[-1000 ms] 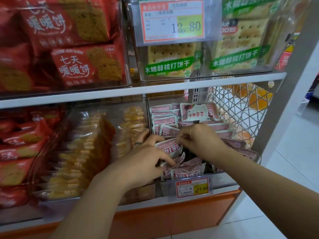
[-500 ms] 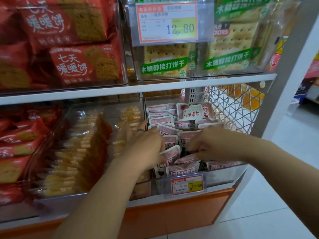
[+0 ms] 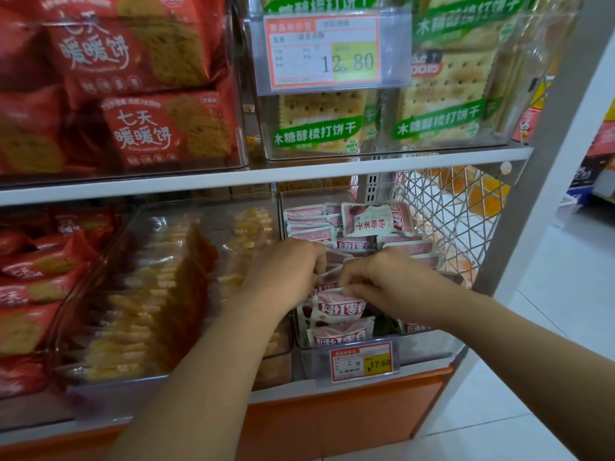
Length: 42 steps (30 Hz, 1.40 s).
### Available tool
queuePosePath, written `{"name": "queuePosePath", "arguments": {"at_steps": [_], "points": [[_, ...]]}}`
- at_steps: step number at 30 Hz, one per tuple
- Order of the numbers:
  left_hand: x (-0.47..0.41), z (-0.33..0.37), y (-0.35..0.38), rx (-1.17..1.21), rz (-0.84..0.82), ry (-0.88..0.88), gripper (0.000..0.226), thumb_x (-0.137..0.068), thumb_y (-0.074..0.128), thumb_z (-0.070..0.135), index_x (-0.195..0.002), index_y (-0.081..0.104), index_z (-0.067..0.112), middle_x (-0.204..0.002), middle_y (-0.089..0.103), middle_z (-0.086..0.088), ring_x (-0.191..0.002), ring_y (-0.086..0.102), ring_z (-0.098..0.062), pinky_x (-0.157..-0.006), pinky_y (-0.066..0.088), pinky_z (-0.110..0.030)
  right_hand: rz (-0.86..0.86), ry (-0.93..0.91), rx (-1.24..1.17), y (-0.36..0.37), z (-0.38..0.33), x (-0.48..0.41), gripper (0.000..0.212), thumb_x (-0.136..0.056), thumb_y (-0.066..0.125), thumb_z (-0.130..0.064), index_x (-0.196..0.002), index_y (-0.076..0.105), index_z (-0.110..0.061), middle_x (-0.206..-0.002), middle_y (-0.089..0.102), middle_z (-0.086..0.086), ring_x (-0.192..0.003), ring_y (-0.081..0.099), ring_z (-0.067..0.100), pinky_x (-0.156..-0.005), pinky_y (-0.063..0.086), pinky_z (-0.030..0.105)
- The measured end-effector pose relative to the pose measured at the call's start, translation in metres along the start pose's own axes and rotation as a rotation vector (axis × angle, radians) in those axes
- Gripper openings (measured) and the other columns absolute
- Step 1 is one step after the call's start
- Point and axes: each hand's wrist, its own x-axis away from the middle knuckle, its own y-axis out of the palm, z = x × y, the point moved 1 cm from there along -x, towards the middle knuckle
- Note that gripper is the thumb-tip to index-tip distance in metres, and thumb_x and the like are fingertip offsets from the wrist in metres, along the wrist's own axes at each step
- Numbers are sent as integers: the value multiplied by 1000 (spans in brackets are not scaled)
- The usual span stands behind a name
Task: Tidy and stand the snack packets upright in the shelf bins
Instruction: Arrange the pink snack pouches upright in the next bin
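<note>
Small pink-and-white snack packets (image 3: 339,311) fill a clear plastic bin (image 3: 429,347) on the lower shelf, right side. Several stand upright in rows; one packet (image 3: 376,219) at the back faces forward and leans. My left hand (image 3: 286,267) reaches into the bin's left part, fingers curled around packet tops in the middle rows. My right hand (image 3: 376,277) is beside it, thumb and fingers pinching the top edge of a front packet. The fingertips of both hands are partly hidden among the packets.
A price tag (image 3: 361,361) hangs on the bin front. To the left a clear bin holds yellow wafer packets (image 3: 149,294), then red biscuit packs (image 3: 30,277). Green cracker packs (image 3: 439,104) sit above. A wire mesh panel (image 3: 446,221) closes the right side.
Both hands have come closer together over the middle of the bin. The right hand moved left and forward onto a front packet; the left hand shifted right, deeper among the rows.
</note>
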Motion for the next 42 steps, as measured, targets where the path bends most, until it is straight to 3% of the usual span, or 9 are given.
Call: {"name": "queuePosePath", "arguments": {"at_steps": [6, 10, 12, 16, 21, 27, 31, 34, 42], "points": [[1, 0, -5, 6, -141, 54, 4, -87, 64, 35, -85, 61, 37, -76, 48, 18, -100, 51, -11, -110, 27, -45, -92, -12, -117, 27, 4, -3, 13, -93, 54, -13, -94, 67, -12, -92, 69, 1, -80, 62, 12, -72, 45, 21], [6, 2, -4, 76, -131, 53, 18, -93, 55, 31, -107, 64, 38, -111, 61, 17, -115, 50, -10, -111, 24, -49, -189, -12, -197, 21, 4, 0, 27, -99, 44, -19, -116, 64, -13, -107, 63, -9, -83, 52, -5, -73, 36, 4], [11, 5, -6, 159, -41, 88, 22, -93, 54, 31, -112, 62, 39, -120, 59, 16, -113, 52, -8, -107, 32, -48, -153, 3, -200, 2, 6, 7, 30, -99, 41, -26, -123, 59, -22, -114, 62, -12, -92, 53, -3, -83, 39, 9], [19, 22, -5, 246, -37, 197, 25, -92, 54, 39, -116, 60, 37, -120, 60, 16, -107, 55, -5, -108, 34, -46, 53, 97, -145, -42, 26, 39, 23, -93, 55, -25, -112, 67, -28, -102, 67, -16, -87, 60, -3, -83, 47, 17], [17, 51, 16, 48, -237, 332, 29, -91, 51, 49, -115, 61, 37, -115, 60, 12, -115, 50, -14, -113, 12, -47, -5, 104, 23, -16, 34, 70, 19, -90, 56, -21, -102, 70, -26, -95, 68, -8, -78, 56, 5, -75, 43, 18], [7, 47, 28, -121, -310, 388, 27, -97, 43, 38, -106, 66, 30, -109, 60, 4, -114, 47, -18, -100, 28, -39, 125, -16, 169, 19, 45, 64, 23, -88, 55, -24, -104, 71, -29, -127, 59, -14, -116, 54, 13, -102, 35, 36], [8, 35, 26, -274, -331, 424, 38, -99, 34, 44, -105, 66, 24, -117, 62, 3, -131, 38, -18, -106, 29, -40, 78, 23, 195, 7, 52, 62, 23, -89, 54, -18, -103, 73, -21, -125, 62, -8, -109, 58, 19, -94, 44, 36], [11, 32, 27, -353, -349, 426, 43, -100, 27, 46, -114, 63, 28, -125, 60, 7, -139, 27, -16, -112, 23, -40, -2, 63, 203, 3, 58, 68, 22, -90, 53, -20, -97, 73, -20, -101, 71, 0, -91, 62, 21, -88, 47, 33], [9, 68, 15, -354, -220, 284, 36, -91, 54, 37, -126, 56, 30, -125, 55, 1, -123, 43, -23, -106, 26, -46, 30, 156, 146, 2, 56, 76, 23, -88, 58, -40, -104, 69, -28, -98, 71, -6, -87, 63, 14, -88, 45, 25]]}}
